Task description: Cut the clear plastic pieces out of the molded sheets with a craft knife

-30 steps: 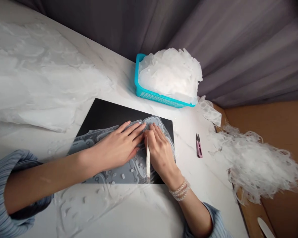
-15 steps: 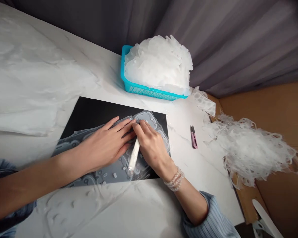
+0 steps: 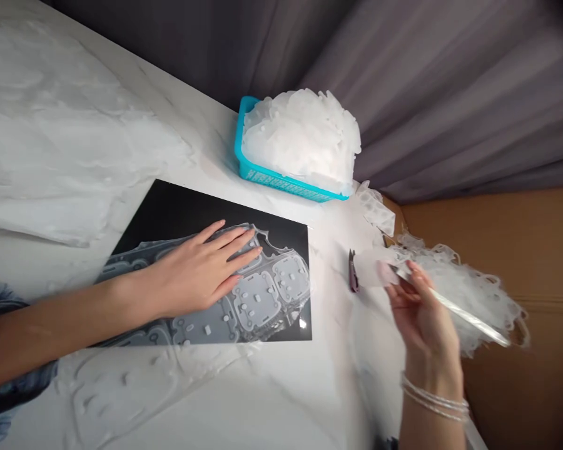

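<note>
My left hand (image 3: 197,272) lies flat with fingers spread on a clear moulded plastic sheet (image 3: 263,294), which rests on a black board (image 3: 169,225). My right hand (image 3: 425,312) is blurred, raised off the table above a heap of white plastic trimmings (image 3: 473,294). Its fingers are closed on a thin white stick (image 3: 464,312) that points to the right. A pale translucent scrap (image 3: 370,265) seems to sit by my fingertips, though the blur hides its shape.
A turquoise basket (image 3: 258,175) piled with white plastic pieces stands at the table's back edge. Pink-handled snips (image 3: 353,272) lie partly hidden. Stacked translucent sheets (image 3: 60,125) cover the table's left. Cardboard (image 3: 520,250) and a grey curtain (image 3: 426,94) border it.
My right hand has left the plastic sheet and moved right over the trimmings, still holding the stick. The sheet's right end is now uncovered. My left hand has stayed on the sheet.
</note>
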`<move>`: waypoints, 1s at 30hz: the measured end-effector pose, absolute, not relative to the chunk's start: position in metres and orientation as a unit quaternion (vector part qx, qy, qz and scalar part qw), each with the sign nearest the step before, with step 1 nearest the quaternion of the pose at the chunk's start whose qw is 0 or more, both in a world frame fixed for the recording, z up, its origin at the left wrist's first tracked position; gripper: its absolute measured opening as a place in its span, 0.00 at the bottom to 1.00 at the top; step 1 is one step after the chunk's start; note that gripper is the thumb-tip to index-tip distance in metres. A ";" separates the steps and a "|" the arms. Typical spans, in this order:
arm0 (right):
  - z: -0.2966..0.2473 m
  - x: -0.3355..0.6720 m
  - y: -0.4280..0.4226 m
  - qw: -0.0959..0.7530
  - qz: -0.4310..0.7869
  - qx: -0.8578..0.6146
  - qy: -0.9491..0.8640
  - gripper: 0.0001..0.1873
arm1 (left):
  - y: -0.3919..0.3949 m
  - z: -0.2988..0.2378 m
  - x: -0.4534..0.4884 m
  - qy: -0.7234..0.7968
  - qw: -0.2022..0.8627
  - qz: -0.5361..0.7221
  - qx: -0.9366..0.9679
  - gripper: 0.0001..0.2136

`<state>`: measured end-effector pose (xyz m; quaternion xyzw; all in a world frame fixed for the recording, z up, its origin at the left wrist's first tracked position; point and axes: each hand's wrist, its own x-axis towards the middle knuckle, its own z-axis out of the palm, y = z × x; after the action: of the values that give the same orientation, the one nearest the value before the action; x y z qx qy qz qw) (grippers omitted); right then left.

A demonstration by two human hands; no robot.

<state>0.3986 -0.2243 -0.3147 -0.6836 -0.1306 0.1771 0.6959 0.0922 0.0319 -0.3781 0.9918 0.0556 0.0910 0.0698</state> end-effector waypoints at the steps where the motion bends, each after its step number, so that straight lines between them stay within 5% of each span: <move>1: -0.314 0.382 -0.212 0.704 0.209 -0.667 -0.127 0.10 | 0.032 -0.379 0.092 0.054 0.073 0.096 0.991 0.24; 9: -0.277 0.297 -0.136 0.675 0.410 -0.579 -0.203 0.06 | 0.028 -0.370 0.096 0.078 0.210 0.138 0.965 0.22; 15: -0.264 0.275 -0.115 0.646 0.468 -0.549 -0.249 0.10 | 0.026 -0.321 0.097 0.137 0.724 0.116 0.666 0.18; 17: -0.263 0.273 -0.113 0.645 0.470 -0.546 -0.256 0.11 | 0.028 -0.311 0.097 0.141 0.808 0.120 0.559 0.15; 30: -0.260 0.275 -0.115 0.597 0.440 -0.603 -0.292 0.11 | 0.033 -0.299 0.093 0.222 0.808 0.128 0.530 0.11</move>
<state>0.2749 -0.1153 -0.2595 -0.6030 -0.2923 0.4404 0.5975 0.0929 0.0328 -0.2994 0.5305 0.2217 0.1278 0.8081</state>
